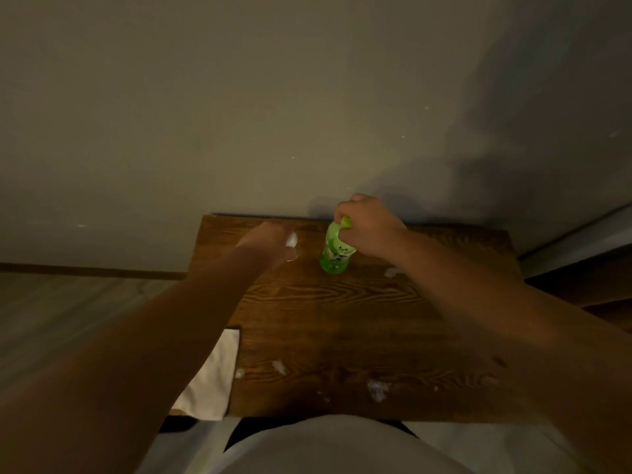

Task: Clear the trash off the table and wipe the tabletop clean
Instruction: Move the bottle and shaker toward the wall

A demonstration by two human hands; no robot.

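A green plastic bottle (334,252) stands upright near the far edge of the dark wooden table (342,323). My right hand (366,222) grips its neck and cap from above. My left hand (270,242) is closed around a clear glass cup (293,249) just left of the bottle; something white shows inside the cup. Small white paper scraps lie on the tabletop: one (391,272) to the right of the bottle, two (278,367) near the front left, and a larger clump (378,390) near the front edge.
A white cloth (212,374) hangs at the table's front left corner. The table stands against a plain wall (273,114). Wooden floor (68,313) lies to the left; dark furniture (588,268) stands at the right.
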